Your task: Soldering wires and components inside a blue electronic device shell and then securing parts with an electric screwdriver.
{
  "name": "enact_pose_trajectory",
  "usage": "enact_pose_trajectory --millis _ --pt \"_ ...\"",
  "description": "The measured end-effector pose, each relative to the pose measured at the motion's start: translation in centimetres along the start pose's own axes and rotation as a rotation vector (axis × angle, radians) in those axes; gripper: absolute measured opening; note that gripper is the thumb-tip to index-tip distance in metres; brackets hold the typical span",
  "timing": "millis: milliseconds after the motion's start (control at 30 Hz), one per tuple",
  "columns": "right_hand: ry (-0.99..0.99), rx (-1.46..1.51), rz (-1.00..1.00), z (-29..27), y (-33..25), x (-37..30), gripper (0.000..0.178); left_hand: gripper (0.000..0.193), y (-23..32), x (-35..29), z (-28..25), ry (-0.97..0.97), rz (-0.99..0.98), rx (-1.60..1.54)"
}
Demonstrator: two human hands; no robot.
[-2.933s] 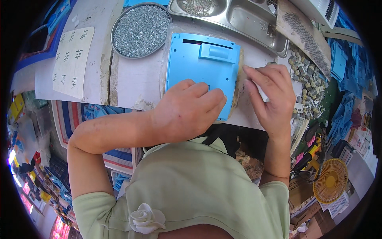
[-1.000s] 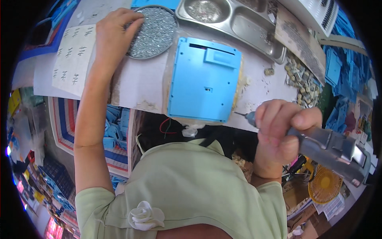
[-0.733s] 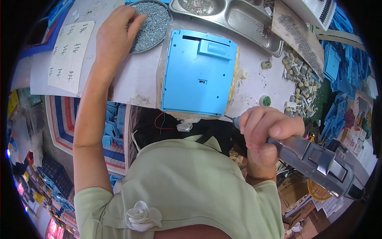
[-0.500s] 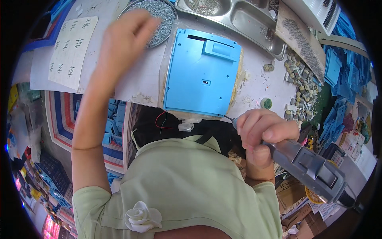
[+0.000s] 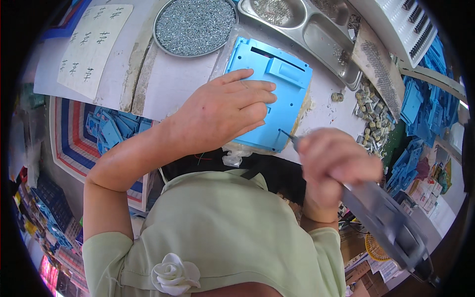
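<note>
On the table in front of me lies a light blue plastic panel (image 5: 255, 126) with small round holes, a long slot and a raised block at its top. My left hand (image 5: 227, 106) rests across its left and middle part, fingers stretched out, hiding some of its surface. My right hand (image 5: 336, 161), blurred, is wrapped round a grey electric screwdriver (image 5: 391, 227). The bit points at a hole near the panel's lower right corner; whether a screw sits there I cannot tell.
A round metal dish (image 5: 195, 27) full of screws stands behind the panel. To its right is a steel compartment tray (image 5: 297, 33) with small parts. Small motor-like pieces (image 5: 376, 116) lie heaped at the right. A striped bag (image 5: 74, 133) holds blue parts at left.
My left hand has come down from the screw dish onto the blue panel. The screwdriver bit has moved from beside the panel's lower edge to over its lower right corner.
</note>
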State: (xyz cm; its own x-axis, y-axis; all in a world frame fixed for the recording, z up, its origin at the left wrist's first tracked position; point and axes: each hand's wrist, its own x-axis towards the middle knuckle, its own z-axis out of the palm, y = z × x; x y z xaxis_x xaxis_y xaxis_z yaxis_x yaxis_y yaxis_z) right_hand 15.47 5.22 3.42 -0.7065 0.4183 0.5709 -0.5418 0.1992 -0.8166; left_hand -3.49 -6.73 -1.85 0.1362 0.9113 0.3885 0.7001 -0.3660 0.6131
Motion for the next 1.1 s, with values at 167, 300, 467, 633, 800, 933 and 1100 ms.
enact_pose_trajectory --millis 167,300,467,633,800,933,1100 --pt "-0.07 -0.197 0.124 1.0 0.4 0.2 0.031 0.019 -0.1 0.0 0.3 -0.022 -0.046 -0.015" --pt "0.024 -0.059 0.044 0.2 0.6 1.1 0.026 0.018 0.2 -0.1 0.2 -0.028 -0.06 -0.025" --pt "0.089 -0.089 0.028 -1.1 2.0 2.2 0.027 0.018 -0.4 0.1 0.2 -0.022 -0.049 -0.036" --pt "-0.053 -0.153 0.081 -1.7 2.6 2.4 0.031 0.017 -0.2 0.3 0.2 -0.039 -0.072 -0.05" --pt "0.093 0.07 -0.041 -4.2 3.0 5.4 0.027 0.017 -0.4 0.3 0.0 -0.036 -0.066 -0.035" --pt "0.13 0.034 -0.004 -4.8 6.1 6.6 0.028 0.017 0.1 0.0 0.1 -0.066 -0.086 -0.053" --pt "0.097 0.013 0.017 -4.6 7.2 6.8 0.027 0.018 -0.5 0.1 -0.1 -0.053 -0.084 -0.068"
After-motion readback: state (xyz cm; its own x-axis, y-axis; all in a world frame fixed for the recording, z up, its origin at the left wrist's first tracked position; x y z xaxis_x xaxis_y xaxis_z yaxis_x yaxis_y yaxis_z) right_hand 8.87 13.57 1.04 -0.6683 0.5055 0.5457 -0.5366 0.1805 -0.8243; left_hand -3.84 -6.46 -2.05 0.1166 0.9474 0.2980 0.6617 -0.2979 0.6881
